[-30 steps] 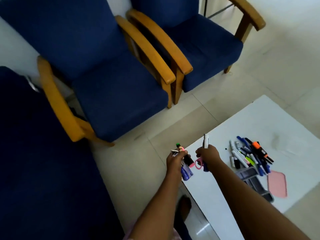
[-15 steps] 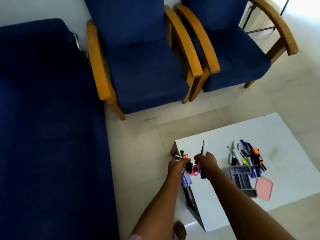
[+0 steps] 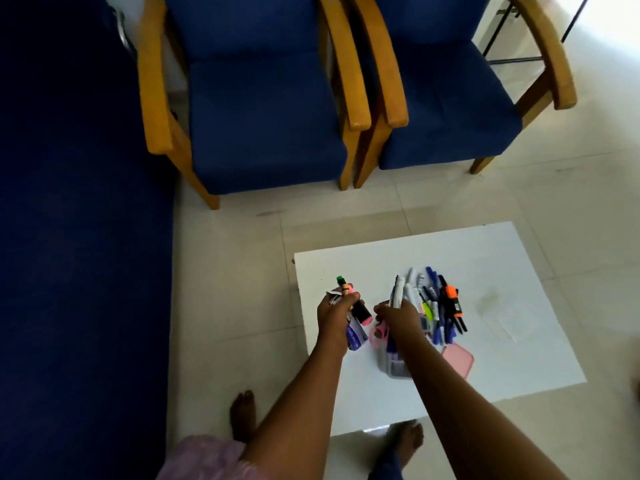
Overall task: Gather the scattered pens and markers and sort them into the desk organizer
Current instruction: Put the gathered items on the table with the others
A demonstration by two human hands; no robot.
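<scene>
Both grips hold markers above white table (image 3: 502, 292), blue armchairs (image 3: 263, 109) beyond.

Both arms extended forward, left hand (image 3: 335, 308) and right hand (image 3: 398, 315) side by side, each with fingers curled in a grip.

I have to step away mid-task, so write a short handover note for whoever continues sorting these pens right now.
Left hand grips a bundle of markers, one green-tipped, one pink-capped.
Right hand grips a white-and-blue pen, with pink-handled scissors below it.
Loose pile of pens and markers lies on the white table; grey desk organizer sits partly hidden under the right forearm, pink lid beside it.
Done: some gathered in the hands.
Left: sort everything into the organizer.
</scene>
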